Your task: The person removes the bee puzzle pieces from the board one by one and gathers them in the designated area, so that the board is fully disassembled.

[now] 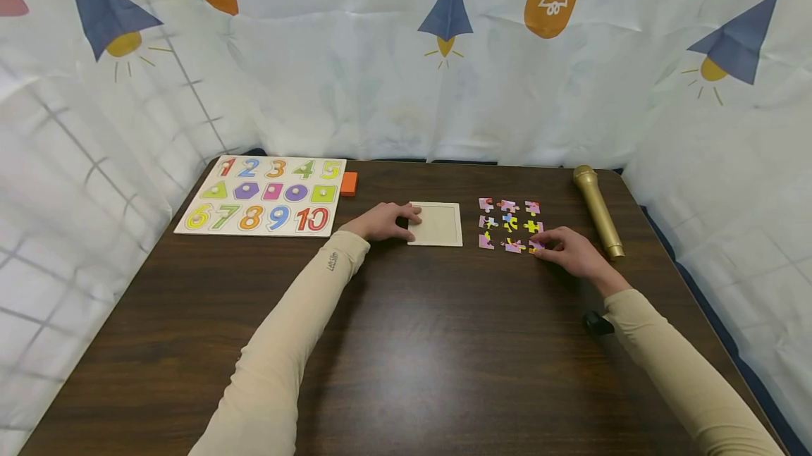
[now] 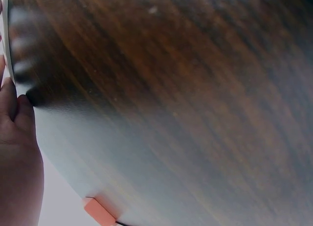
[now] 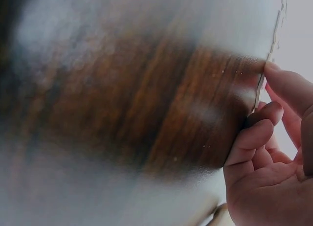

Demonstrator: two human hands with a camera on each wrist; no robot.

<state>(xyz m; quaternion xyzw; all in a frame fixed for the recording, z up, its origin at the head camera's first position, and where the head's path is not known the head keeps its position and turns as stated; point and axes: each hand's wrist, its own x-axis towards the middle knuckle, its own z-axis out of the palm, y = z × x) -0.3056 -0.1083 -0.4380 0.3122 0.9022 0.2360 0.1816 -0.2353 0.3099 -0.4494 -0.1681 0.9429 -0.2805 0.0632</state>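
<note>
A cream puzzle tray point(image 1: 438, 225) with a raised border lies flat at the middle of the table. My left hand point(image 1: 382, 222) rests at its left edge, thumb and fingertips spread apart and touching the border. In the left wrist view, only part of the left hand point(image 2: 19, 152) shows at the frame's edge. Several pink and yellow jigsaw pieces point(image 1: 509, 223) lie in spaced rows right of the tray. My right hand point(image 1: 571, 251) pinches the near right jigsaw piece point(image 1: 536, 245), partly hidden by the fingers. The right wrist view shows the thumb and fingers of the right hand point(image 3: 274, 152) at its thin edge.
A number and shape board point(image 1: 263, 195) lies at the far left, with an orange block point(image 1: 349, 183) beside it. A gold microphone point(image 1: 598, 211) lies right of the pieces. The dark wooden table point(image 1: 419, 357) reaches a patterned curtain point(image 1: 380, 89) at the back.
</note>
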